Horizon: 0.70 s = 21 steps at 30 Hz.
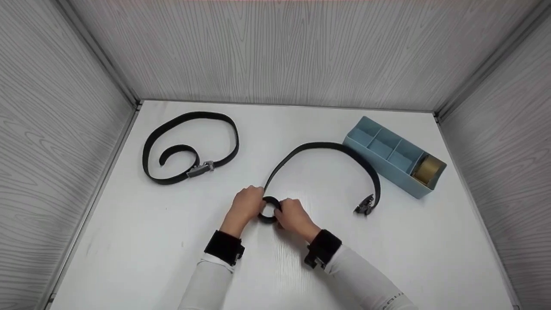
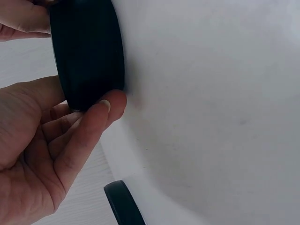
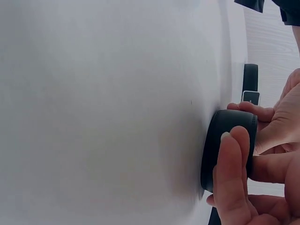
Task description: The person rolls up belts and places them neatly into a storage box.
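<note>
Black belt (image 1: pixel 323 145): on the table (image 1: pixel 129 258), in front of the person; its near end is wound into a small upright-edged ring between the hands, and the rest arcs away from us and round to the right.
Sleeves (image 1: pixel 206 282): light grey-white, reaching in from the near edge of our view; the right one bears lettering too small to read.
Wristbands (image 1: pixel 323 247): black, one on each wrist.
Left hand (image 1: pixel 248 203): curled in, thumb and fingers pinching the left side of the ring.
Right hand (image 1: pixel 296 215): facing it, fingers bent and gripping the right side of the ring.
Belt's buckle (image 1: pixel 365 206): dark metal, at the far end of the arc, well to the right of both hands.
Blue box (image 1: pixel 378 165): set at a slant on the right, split into four compartments; we cannot tell whether the belt touches its left corner.
Gold roll (image 1: pixel 427 169): in the box's rightmost compartment.
Second belt (image 1: pixel 198 115): also black, on the left, laid in a wide loop with its tip curling inside.
Silver clasp (image 1: pixel 201 169): on that loop's near right side.
Back wall (image 1: pixel 267 51): pale grey, wood-grain patterned, behind the table.
</note>
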### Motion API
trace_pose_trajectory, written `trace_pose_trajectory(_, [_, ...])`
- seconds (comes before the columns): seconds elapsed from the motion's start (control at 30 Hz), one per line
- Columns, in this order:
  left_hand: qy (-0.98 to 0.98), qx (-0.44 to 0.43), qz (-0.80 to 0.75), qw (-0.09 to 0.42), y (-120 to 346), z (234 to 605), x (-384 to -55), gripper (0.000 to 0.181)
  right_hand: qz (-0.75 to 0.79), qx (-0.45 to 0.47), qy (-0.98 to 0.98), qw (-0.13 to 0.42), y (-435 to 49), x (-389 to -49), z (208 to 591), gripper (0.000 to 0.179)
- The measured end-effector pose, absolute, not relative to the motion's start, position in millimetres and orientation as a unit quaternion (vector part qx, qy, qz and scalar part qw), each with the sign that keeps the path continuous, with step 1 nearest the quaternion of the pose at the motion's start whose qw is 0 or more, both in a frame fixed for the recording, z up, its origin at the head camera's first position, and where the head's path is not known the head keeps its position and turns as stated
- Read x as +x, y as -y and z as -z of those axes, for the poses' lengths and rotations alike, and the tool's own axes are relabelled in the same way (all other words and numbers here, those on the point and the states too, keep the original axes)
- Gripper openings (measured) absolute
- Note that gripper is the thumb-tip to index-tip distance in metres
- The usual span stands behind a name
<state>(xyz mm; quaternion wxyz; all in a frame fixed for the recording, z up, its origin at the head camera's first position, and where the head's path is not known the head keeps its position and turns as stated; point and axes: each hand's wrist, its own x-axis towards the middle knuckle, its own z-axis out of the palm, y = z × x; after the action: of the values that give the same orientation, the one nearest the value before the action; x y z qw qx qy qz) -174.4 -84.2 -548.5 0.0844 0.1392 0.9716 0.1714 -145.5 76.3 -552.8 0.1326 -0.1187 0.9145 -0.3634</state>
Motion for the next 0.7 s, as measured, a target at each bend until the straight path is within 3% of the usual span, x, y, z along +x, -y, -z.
trace_pose_trajectory(0.37, [-0.969, 0.146, -0.183, 0.081, 84.5, 551.1, -176.6, 0.020, 0.331, -0.128, -0.929, 0.102, -72.6, -148.4, 555.2, 0.020])
trace_pose_trajectory(0.7, [-0.976, 0.126, -0.163, 0.064, 78.9, 551.4, -174.5, 0.010, 0.357, -0.119, -0.922, 0.090, -74.9, -146.5, 558.5, 0.017])
